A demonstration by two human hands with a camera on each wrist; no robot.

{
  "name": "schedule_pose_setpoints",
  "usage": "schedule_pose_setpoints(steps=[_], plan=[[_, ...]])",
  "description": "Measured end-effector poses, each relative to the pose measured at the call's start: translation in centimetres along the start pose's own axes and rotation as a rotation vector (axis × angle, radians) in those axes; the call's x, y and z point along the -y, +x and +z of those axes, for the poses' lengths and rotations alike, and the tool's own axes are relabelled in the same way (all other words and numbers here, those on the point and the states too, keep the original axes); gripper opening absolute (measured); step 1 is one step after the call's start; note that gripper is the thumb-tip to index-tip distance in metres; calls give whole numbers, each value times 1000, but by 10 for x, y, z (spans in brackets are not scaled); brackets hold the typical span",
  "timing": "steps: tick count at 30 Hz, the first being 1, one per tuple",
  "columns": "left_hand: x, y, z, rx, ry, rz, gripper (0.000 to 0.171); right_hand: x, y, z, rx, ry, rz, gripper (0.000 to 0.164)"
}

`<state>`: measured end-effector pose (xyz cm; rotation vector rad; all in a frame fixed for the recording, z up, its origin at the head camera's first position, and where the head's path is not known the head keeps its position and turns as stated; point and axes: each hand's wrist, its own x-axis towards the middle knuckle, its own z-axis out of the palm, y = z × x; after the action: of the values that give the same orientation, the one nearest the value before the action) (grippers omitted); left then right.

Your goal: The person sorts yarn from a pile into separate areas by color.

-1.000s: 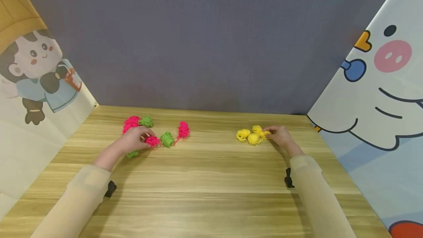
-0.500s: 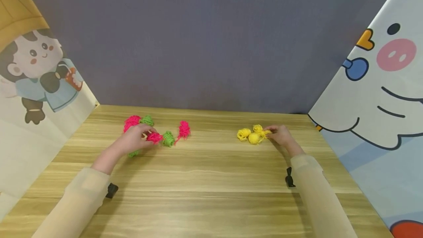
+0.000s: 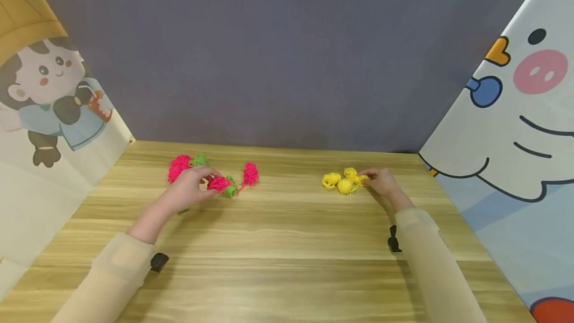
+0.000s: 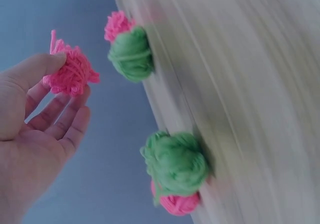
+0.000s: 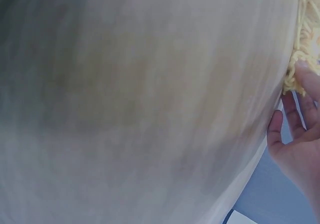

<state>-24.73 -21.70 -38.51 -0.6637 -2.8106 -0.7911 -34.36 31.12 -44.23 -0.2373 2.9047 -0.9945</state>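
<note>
On the wood table (image 3: 287, 243), the left hand (image 3: 190, 186) pinches a lifted pink ball (image 4: 72, 74) near a green ball (image 3: 230, 192) while the right hand (image 3: 381, 183) pinches a yellow ball (image 3: 361, 180), the step seemingly a carry whose next move calls for clearing the green.

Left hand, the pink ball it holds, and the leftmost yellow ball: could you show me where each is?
Left hand (image 4: 36, 143): left wrist view, on the palm.
Pink ball (image 4: 71, 73): left wrist view, middle of its strands.
Leftmost yellow ball (image 3: 331, 180): head view, its middle.
</note>
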Motion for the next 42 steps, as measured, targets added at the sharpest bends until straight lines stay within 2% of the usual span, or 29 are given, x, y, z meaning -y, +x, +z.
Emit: schedule_pose_setpoints(steps=[6,13,20,29,35,42], plan=[[-14,4,3,-47,-43,16,33,-2,1,-1,-1,9,5,25],[-30,7,8,-91,-61,31,34,-3,0,1,-25,-9,-27,24],[-48,8,12,-108,-62,7,36,-4,1,3,-32,-3,-51,23],[-65,17,25,-212,-119,100,33,-3,0,5,-42,8,-46,22],[-77,26,33,-228,-175,124,34,-3,-1,5,-35,-7,-31,23],[-90,35,44,-245,-191,153,33,-1,0,3,-34,-5,-24,24]])
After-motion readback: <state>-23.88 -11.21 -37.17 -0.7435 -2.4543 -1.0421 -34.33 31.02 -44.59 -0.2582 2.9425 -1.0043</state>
